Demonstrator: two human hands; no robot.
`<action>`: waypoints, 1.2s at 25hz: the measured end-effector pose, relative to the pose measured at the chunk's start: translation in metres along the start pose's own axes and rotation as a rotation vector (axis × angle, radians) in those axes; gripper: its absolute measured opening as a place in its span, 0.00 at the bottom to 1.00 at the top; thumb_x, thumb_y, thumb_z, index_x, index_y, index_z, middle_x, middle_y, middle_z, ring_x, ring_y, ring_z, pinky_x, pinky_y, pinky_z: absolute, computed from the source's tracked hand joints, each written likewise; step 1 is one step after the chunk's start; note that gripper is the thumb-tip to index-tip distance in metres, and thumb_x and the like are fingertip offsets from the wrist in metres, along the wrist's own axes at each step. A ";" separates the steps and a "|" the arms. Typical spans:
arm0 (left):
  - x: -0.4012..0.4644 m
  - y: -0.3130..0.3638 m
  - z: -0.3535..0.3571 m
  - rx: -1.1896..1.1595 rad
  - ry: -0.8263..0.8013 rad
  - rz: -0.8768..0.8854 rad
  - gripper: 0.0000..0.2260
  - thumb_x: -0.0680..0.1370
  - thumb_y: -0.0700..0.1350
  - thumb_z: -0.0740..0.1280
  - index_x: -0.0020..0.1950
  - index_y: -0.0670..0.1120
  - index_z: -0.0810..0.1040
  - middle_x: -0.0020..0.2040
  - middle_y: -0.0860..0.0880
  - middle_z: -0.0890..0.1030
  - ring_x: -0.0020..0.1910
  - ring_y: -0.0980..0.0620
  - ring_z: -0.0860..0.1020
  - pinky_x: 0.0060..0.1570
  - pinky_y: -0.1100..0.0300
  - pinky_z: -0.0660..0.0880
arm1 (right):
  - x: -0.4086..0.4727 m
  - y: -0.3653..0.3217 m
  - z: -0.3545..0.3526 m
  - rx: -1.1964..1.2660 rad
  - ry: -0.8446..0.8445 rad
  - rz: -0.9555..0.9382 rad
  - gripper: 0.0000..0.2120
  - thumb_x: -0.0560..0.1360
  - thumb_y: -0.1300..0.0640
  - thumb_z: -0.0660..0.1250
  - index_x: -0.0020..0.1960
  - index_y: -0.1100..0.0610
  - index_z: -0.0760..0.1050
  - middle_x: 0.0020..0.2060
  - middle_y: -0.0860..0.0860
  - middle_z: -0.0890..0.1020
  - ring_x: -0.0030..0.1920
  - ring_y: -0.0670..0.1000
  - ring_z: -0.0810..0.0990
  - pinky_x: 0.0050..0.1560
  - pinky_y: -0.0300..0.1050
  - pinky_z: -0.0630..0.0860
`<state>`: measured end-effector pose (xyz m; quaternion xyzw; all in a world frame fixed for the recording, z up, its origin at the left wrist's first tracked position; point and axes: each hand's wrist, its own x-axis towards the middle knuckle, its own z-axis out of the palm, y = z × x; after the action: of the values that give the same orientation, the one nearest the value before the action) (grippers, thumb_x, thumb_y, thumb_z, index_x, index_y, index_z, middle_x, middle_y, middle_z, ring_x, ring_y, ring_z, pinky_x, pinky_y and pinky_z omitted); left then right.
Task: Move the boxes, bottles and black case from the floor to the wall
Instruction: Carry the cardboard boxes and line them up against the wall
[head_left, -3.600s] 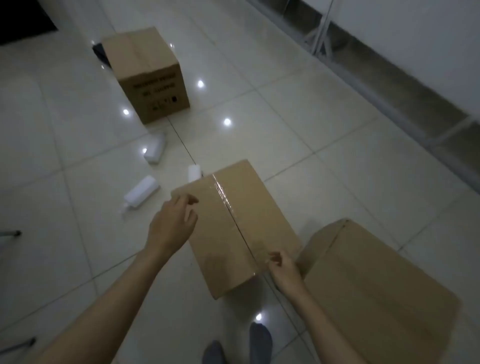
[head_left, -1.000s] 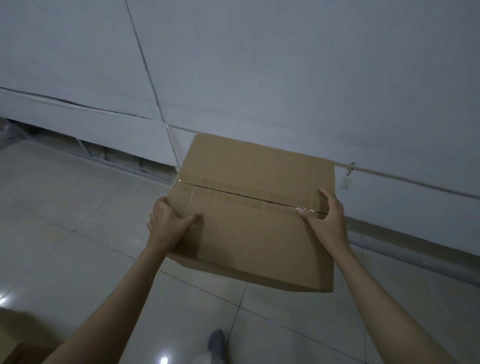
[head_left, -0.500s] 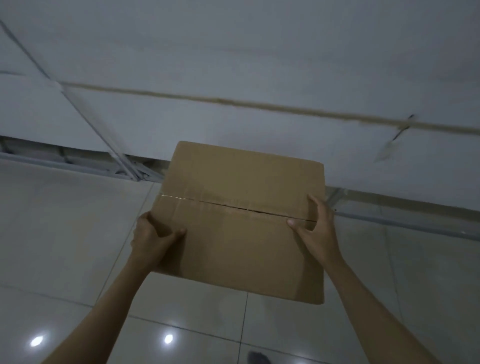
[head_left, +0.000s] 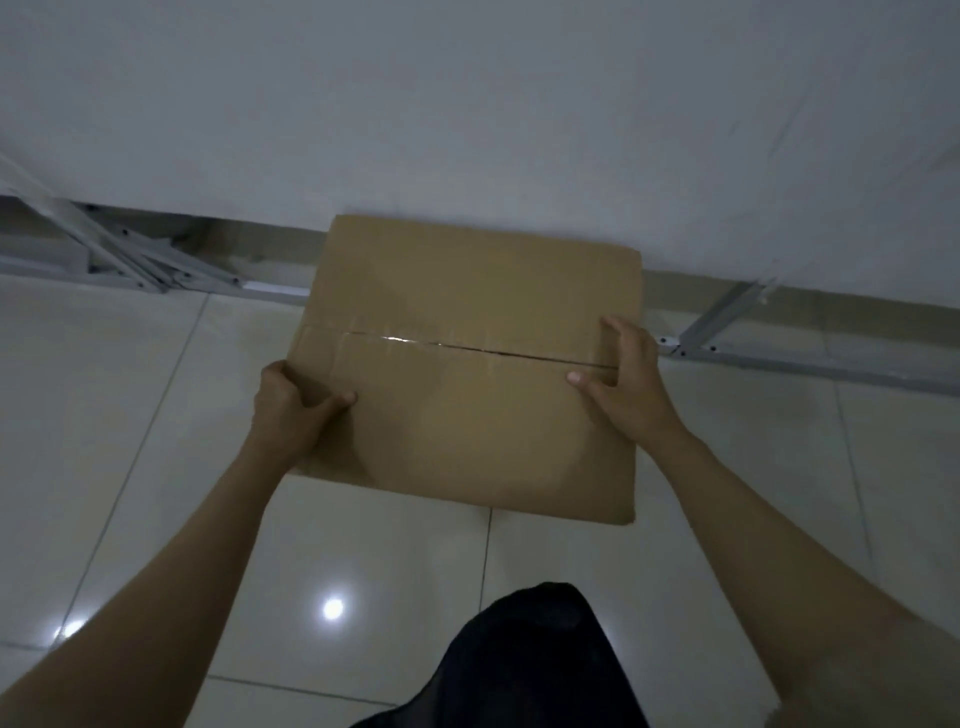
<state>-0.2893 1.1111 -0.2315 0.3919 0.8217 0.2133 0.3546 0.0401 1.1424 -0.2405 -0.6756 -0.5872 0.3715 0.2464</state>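
A brown cardboard box w/ a taped top seam (head_left: 467, 364) is held between both hands, its far edge close against the pale wall (head_left: 467, 104). The left hand (head_left: 291, 410) is gripped round the left edge: thumb laid on top, fingers curled out of sight below. The right hand (head_left: 623, 384) is clamped on the right edge, thumb by the seam, fingers (head_left: 621, 332) wrapped over the side. Whether the box rests on the glossy tiled floor (head_left: 104, 415) can't be told; prob. just above. No writing is legible on the lid.
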 end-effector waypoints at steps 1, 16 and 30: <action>0.004 0.002 0.004 0.041 -0.009 0.006 0.40 0.69 0.46 0.74 0.71 0.35 0.55 0.71 0.35 0.64 0.69 0.36 0.65 0.67 0.43 0.65 | 0.004 0.003 0.002 -0.019 -0.023 0.034 0.34 0.73 0.55 0.69 0.73 0.54 0.55 0.74 0.57 0.53 0.73 0.55 0.58 0.69 0.46 0.59; -0.184 0.119 0.003 0.183 -0.154 0.461 0.19 0.76 0.43 0.65 0.66 0.44 0.70 0.68 0.43 0.71 0.69 0.41 0.65 0.66 0.51 0.59 | -0.141 -0.072 -0.085 0.010 -0.008 -0.032 0.19 0.75 0.62 0.65 0.65 0.61 0.69 0.65 0.60 0.69 0.66 0.56 0.68 0.59 0.32 0.59; -0.529 0.124 0.128 0.201 -0.547 0.887 0.12 0.78 0.43 0.61 0.61 0.47 0.74 0.62 0.47 0.77 0.64 0.45 0.71 0.66 0.50 0.66 | -0.518 0.079 -0.239 0.065 0.414 0.320 0.14 0.76 0.60 0.63 0.62 0.56 0.71 0.62 0.54 0.71 0.63 0.53 0.70 0.64 0.42 0.64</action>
<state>0.1014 0.7738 -0.0181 0.7752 0.4711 0.1528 0.3923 0.2595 0.6463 -0.0469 -0.8133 -0.3977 0.2783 0.3208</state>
